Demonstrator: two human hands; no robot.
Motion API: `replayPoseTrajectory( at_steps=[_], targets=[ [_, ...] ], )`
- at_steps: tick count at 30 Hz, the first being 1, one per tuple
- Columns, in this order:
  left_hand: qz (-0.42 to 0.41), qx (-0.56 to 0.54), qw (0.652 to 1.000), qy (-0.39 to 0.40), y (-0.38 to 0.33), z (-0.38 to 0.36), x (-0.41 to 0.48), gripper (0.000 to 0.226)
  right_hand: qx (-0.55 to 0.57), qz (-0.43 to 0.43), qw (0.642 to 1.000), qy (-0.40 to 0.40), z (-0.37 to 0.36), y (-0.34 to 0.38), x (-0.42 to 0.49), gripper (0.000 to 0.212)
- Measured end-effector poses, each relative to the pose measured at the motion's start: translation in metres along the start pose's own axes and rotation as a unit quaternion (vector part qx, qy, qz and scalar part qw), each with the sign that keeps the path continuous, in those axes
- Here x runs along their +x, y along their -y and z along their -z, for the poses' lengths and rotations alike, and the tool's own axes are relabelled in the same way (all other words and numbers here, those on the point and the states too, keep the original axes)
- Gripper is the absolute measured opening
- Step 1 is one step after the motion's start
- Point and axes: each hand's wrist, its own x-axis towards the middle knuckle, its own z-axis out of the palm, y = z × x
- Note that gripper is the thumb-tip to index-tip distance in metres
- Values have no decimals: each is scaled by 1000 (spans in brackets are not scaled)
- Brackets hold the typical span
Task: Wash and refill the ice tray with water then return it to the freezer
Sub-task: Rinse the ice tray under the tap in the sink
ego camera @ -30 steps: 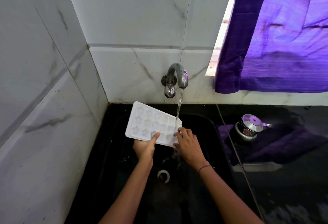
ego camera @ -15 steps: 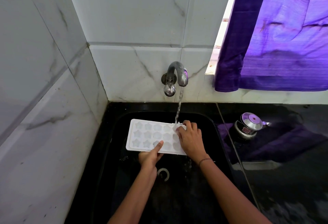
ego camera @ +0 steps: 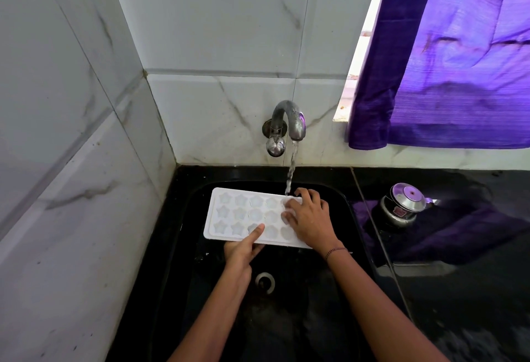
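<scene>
A white ice tray with star-shaped cells is held level over the black sink. My left hand grips its near edge, thumb on top of a cell. My right hand lies on the tray's right end with fingers curled into the cells. Water runs from the metal tap and lands on the tray's far right corner, just beside my right fingers.
The sink drain lies below my hands. A small steel pot stands on the black counter to the right. A purple curtain hangs over the window. Marble-tiled walls close in the left and back.
The tray has come down from a tilt to level and shifted right under the stream. My right hand moved from the tray's near corner onto its right end.
</scene>
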Motion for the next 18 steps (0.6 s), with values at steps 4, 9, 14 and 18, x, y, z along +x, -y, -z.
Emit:
replayPoseTrajectory(
  at_steps=[4, 9, 14, 18],
  targets=[
    [-3, -19, 999, 30, -4, -5, 3, 51, 60, -48, 997, 4, 6, 4, 5, 42],
    [-14, -40, 998, 38, -14, -16, 10, 36, 86, 36, 994, -65, 7, 6, -10, 56],
    [-19, -51, 997, 47, -16, -25, 13, 35, -12, 45, 998, -36, 1, 2, -14, 83],
    [-8, -45, 997, 63, -18, -26, 13, 40, 2, 49, 998, -46, 11, 2, -8, 56]
  ],
)
